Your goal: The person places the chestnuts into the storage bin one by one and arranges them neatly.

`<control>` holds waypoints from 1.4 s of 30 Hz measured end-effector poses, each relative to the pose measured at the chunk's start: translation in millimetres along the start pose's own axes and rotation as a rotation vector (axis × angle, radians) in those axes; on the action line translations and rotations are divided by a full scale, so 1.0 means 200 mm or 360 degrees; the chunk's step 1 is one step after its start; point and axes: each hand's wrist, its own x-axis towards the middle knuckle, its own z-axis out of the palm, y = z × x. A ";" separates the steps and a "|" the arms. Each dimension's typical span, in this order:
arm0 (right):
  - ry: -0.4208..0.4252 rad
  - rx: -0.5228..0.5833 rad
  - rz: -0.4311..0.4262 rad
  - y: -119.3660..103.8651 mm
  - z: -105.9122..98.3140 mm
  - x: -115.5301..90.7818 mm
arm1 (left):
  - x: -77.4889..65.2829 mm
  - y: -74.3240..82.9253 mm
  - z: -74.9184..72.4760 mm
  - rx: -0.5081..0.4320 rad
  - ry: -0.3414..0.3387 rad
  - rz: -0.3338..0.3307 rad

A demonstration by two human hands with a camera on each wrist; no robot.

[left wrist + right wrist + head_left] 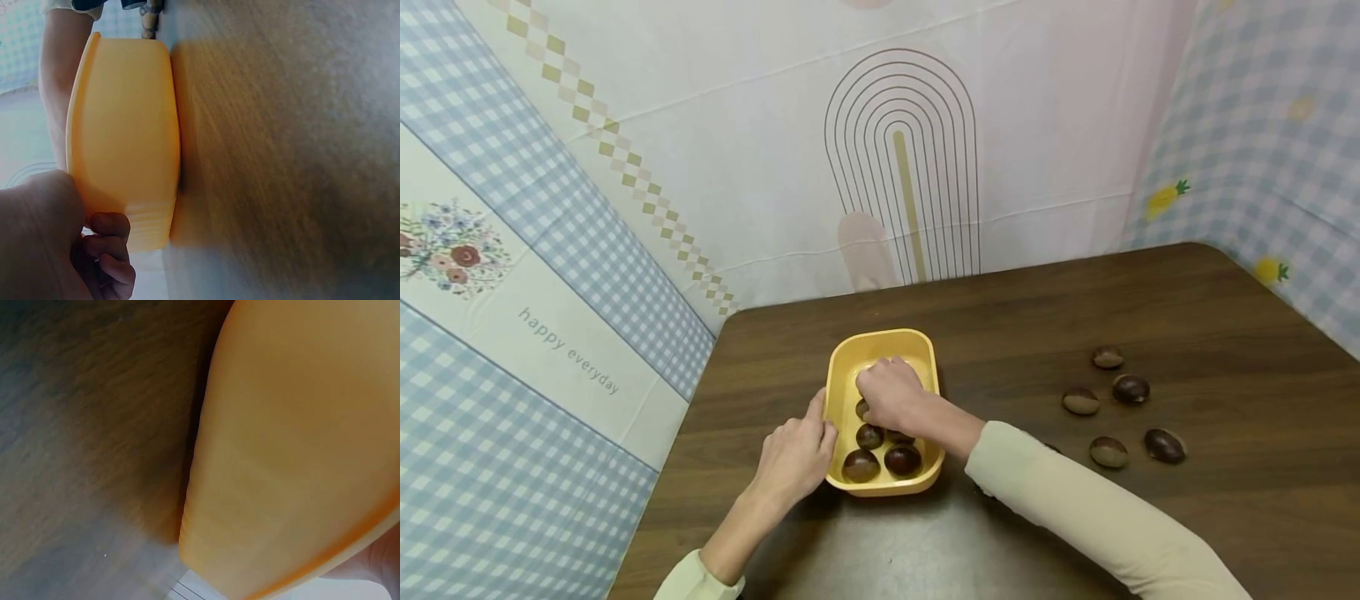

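A yellow plastic box [883, 340] stands on the table with several brown chestnuts [861, 465] inside, mostly toward its near end. My left hand [797, 454] grips the box by its left rim; in the left wrist view, curled fingers [112, 265] lie against the outer wall [125, 125]. Reaching in over the right rim, my right hand [891, 392] is down inside the box with bent fingers, above and beside the chestnuts. Its fingertips are hidden, so whether they hold a chestnut does not show. The box's outer wall [294, 437] fills much of the right wrist view.
Several loose chestnuts [1108, 452] lie spread on the right side of the dark wooden table [1000, 333]. Another dark thing [1052, 448] is partly covered by the right sleeve [1075, 492]. Patterned cloths [760, 167] hang behind and at both sides.
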 end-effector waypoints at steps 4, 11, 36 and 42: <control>0.0026 0.0010 -0.0001 0.00 0.01 0.00 | 0.00 0.00 0.00 0.0009 0.0003 -0.0005; 0.0195 0.0214 -0.0035 0.06 -0.11 -0.10 | -0.01 0.00 0.00 0.0015 0.0012 0.0005; 0.0020 0.0515 0.0712 1.33 -0.24 -0.81 | 0.00 0.03 0.01 -0.0006 0.0017 0.0008; -0.0073 0.0558 0.0702 1.44 -0.21 -0.90 | -0.01 0.02 0.00 -0.0022 0.0006 0.0006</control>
